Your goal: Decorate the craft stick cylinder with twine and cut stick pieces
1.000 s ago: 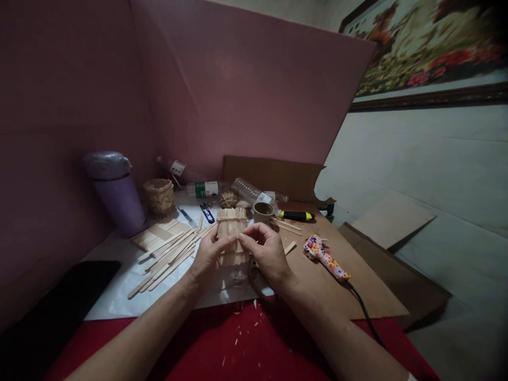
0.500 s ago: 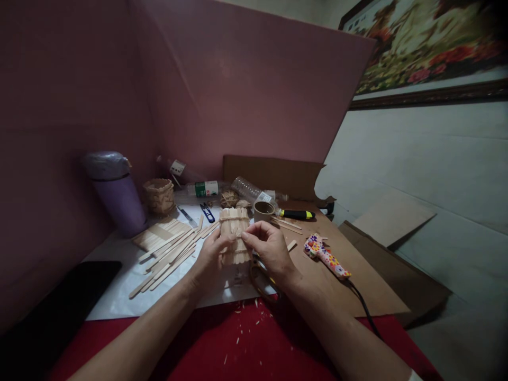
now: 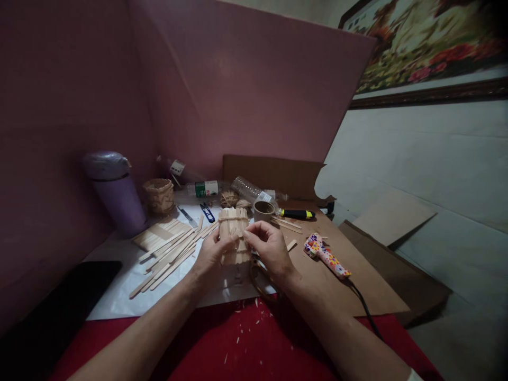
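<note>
My left hand (image 3: pixel 214 251) is wrapped round the side of a small barrel-shaped holder (image 3: pixel 233 218) made of upright wooden craft sticks, with a twine-like band near its top and another lower down. Its thumb lies across the front. From the other side my right hand (image 3: pixel 270 247) comes in closed, thumb and forefinger pinched at the holder's front. A small pale sliver shows between the two hands; whether the right fingertips grip it is too small to tell. Scissors (image 3: pixel 260 280) lie just below the right hand, partly hidden by it.
Loose craft sticks (image 3: pixel 174 259) spread over white paper on the left, near a purple tumbler (image 3: pixel 119 201) and a woven-looking pot (image 3: pixel 159 197). Behind stand a cup (image 3: pixel 263 212), plastic bottles (image 3: pixel 248 188) and twine balls (image 3: pixel 228 199). A flowered glue gun (image 3: pixel 327 256) with its cord lies right.
The right fingertips have shifted very slightly at the holder's front, and the holder has turned or tilted a little. Everything else on the table stays where it was.
</note>
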`<state>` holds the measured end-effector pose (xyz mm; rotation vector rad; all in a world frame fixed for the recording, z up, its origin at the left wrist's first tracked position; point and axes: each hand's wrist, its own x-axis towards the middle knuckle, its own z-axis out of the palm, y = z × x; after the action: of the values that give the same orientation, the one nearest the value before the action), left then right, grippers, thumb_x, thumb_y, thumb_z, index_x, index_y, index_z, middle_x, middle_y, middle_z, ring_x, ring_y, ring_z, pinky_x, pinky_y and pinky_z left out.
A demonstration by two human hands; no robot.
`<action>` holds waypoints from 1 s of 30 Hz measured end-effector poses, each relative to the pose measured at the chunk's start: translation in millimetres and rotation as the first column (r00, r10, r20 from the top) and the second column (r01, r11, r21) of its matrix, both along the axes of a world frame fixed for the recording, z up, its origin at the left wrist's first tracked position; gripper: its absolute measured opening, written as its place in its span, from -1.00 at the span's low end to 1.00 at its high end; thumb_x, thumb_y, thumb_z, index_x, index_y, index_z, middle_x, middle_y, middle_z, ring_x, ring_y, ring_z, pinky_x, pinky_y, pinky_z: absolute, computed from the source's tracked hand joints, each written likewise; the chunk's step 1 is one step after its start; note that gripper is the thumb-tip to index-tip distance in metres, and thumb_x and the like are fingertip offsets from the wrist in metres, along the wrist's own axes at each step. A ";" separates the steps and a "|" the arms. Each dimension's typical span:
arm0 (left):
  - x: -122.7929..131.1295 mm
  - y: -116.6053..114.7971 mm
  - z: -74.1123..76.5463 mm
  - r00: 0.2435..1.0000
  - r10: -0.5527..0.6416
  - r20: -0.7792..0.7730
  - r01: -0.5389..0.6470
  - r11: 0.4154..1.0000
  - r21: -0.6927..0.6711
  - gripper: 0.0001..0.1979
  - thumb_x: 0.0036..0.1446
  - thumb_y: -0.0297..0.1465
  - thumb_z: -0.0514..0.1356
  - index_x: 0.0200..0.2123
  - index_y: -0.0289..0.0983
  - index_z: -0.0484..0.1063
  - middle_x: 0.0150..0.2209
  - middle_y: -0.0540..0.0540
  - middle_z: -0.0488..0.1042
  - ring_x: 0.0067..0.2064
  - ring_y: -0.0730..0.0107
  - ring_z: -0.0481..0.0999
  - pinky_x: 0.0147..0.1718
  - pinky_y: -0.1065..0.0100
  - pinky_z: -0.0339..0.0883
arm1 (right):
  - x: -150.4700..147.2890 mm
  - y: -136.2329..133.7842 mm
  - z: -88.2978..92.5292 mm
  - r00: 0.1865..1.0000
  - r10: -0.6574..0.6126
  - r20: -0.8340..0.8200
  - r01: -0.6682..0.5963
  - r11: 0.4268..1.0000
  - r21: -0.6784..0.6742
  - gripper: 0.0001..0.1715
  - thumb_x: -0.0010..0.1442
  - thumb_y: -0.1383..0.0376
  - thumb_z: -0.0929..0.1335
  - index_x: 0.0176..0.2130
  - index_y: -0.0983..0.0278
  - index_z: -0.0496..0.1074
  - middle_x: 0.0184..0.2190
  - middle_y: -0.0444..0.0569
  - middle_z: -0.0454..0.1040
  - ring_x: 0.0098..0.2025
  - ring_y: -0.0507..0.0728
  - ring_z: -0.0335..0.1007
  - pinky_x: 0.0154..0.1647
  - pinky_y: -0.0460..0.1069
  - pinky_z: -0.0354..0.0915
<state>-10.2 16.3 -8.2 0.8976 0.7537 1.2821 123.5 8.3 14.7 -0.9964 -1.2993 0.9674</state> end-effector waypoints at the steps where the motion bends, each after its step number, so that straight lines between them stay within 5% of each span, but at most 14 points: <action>1: 0.0 -0.5 0.6 1.000 0.001 0.006 -0.001 1.000 -0.008 -0.56 -0.15 -0.28 0.41 -0.18 -0.35 0.49 -0.37 -0.12 0.58 -0.40 0.26 0.55 -0.39 0.30 0.45 | 0.2 0.6 -0.6 1.000 -0.010 -0.016 0.010 1.000 -0.001 -0.79 -0.01 0.20 0.42 -0.49 0.28 0.39 -0.58 -0.20 0.33 -0.52 0.01 0.17 -0.46 -0.07 0.14; 30: -0.7 -1.2 2.5 1.000 -0.019 0.016 0.019 1.000 -0.001 -0.55 -0.18 -0.30 0.43 -0.17 -0.34 0.51 -0.37 -0.14 0.59 -0.41 0.24 0.56 -0.41 0.30 0.43 | -3.1 -2.3 -3.3 0.992 -0.069 0.104 0.063 0.997 0.053 -0.75 0.03 0.16 0.43 -0.50 0.27 0.39 -0.56 -0.17 0.34 -0.50 0.02 0.18 -0.48 -0.07 0.15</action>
<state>-11.0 15.0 -5.7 0.8912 0.7315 1.2704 120.4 6.0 11.4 -1.0573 -1.3626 0.8376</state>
